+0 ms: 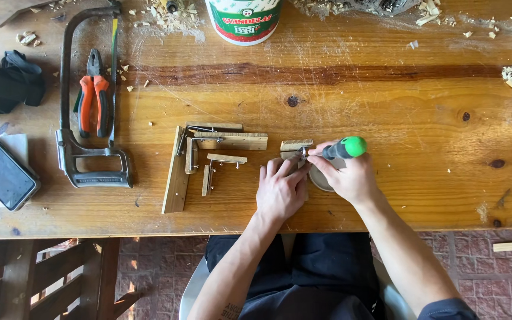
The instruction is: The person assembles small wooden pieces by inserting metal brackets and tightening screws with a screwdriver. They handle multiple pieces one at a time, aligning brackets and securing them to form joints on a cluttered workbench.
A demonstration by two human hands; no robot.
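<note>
The right hand (351, 178) has its fingers curled tight round a screwdriver with a black shaft grip and bright green rounded cap (342, 148), its tip at a small pale wooden block (296, 145). The left hand (280, 189) lies just beside, fingers nearly flat and together, pressing that block on the varnished plank surface (386, 106). A round object under both hands is mostly hidden. Left of the block lie joined wooden strips (208, 157). Beyond the block, a white plastic bucket with green and red print (243, 21) is cut off, contents unseen
</note>
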